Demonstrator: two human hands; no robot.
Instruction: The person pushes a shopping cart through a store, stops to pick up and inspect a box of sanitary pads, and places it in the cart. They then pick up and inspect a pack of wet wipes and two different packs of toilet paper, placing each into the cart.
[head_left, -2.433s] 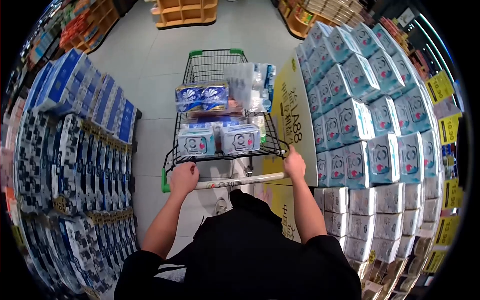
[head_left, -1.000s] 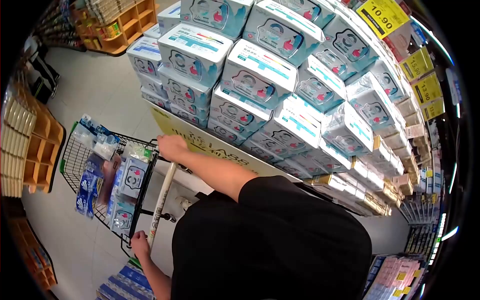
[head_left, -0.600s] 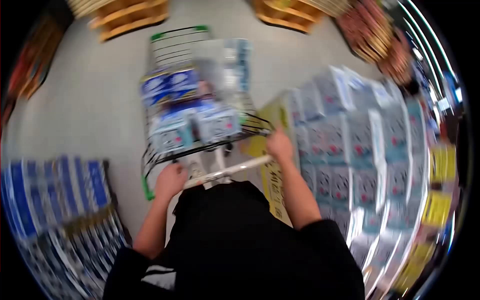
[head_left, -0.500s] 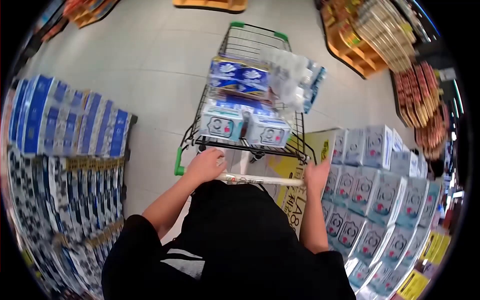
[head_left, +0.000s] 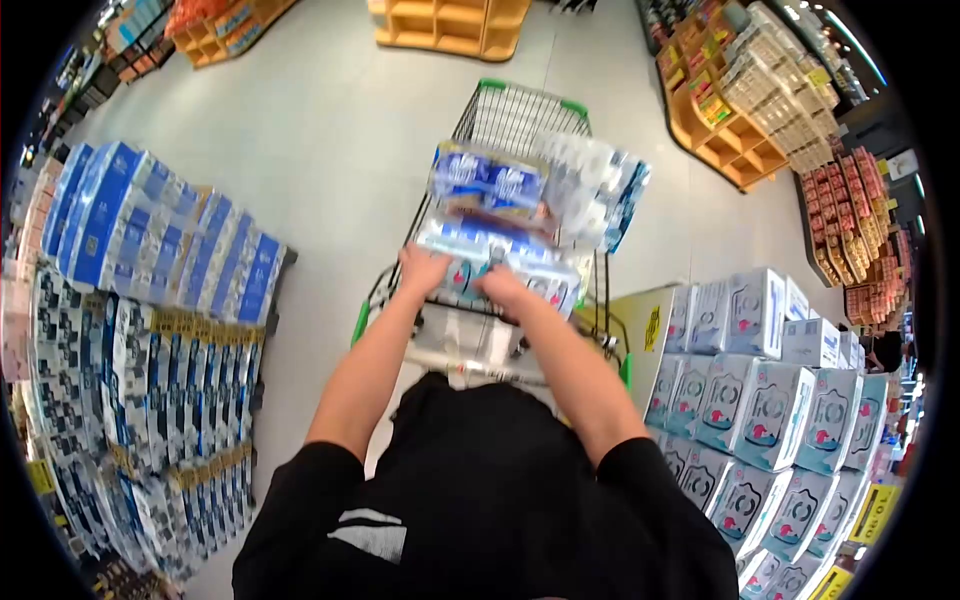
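A wire shopping cart (head_left: 520, 108) with green corner trim stands right in front of me. It holds white and light-blue tissue packs (head_left: 548, 285) at the near end, dark blue packs (head_left: 485, 185) farther in, and a clear plastic multipack (head_left: 592, 190) on the right. Both my arms reach over the cart handle (head_left: 470, 372). My left hand (head_left: 422, 268) grips the near edge of the left tissue pack. Close beside it, my right hand (head_left: 500, 286) holds the pack to its right. The hands and packs are slightly blurred.
Stacked blue and black-and-white packs (head_left: 150, 270) line the left. A tall stack of white and light-blue packs (head_left: 770, 390) with a yellow sign (head_left: 652, 330) stands close on the right. Wooden shelf units (head_left: 450, 22) (head_left: 735, 125) stand beyond, across grey floor (head_left: 320, 130).
Both hands have come off the cart handle and moved forward onto the tissue packs in the cart. My view swung right toward the stack, then back onto the cart.
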